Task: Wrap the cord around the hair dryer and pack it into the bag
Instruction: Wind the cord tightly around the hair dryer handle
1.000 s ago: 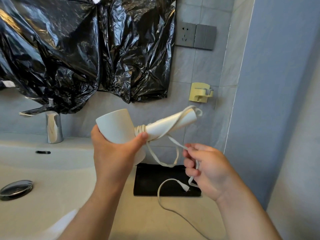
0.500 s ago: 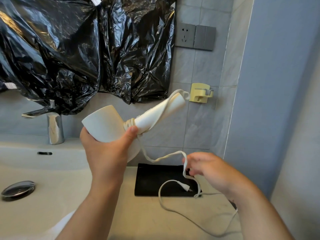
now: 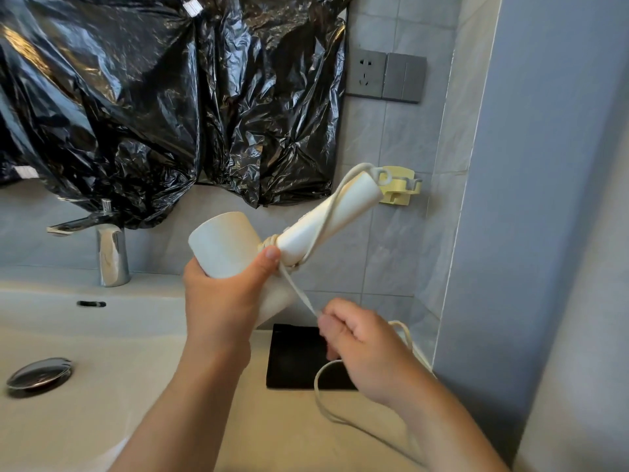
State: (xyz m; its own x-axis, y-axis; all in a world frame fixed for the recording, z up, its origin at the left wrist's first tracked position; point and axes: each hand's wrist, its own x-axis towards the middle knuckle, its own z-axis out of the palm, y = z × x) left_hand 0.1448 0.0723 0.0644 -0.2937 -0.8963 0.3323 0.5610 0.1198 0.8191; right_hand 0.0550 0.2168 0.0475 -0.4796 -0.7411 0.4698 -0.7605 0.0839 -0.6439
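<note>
My left hand [image 3: 224, 301] grips the barrel of a white hair dryer [image 3: 224, 247], held above the counter with its handle pointing up to the right. Several turns of white cord [image 3: 299, 291] sit where the handle meets the barrel, and one strand runs along the handle to its tip. My right hand [image 3: 364, 349] pinches the cord just below the dryer, pulling it taut. The loose rest of the cord trails down over the counter. A black bag [image 3: 292, 356] lies flat on the counter beneath my hands, partly hidden by the right hand.
A white sink basin [image 3: 85, 335] with a chrome faucet [image 3: 110, 253] and drain [image 3: 39, 374] lies to the left. Black plastic sheeting [image 3: 153, 97] covers the wall. A wall socket [image 3: 386, 76] and a yellow wall holder [image 3: 400, 190] are behind. A blue wall [image 3: 544, 199] closes the right.
The dryer's handle has swung up and to the right. My right hand moved up and left toward the dryer, drawing the slack cord taut.
</note>
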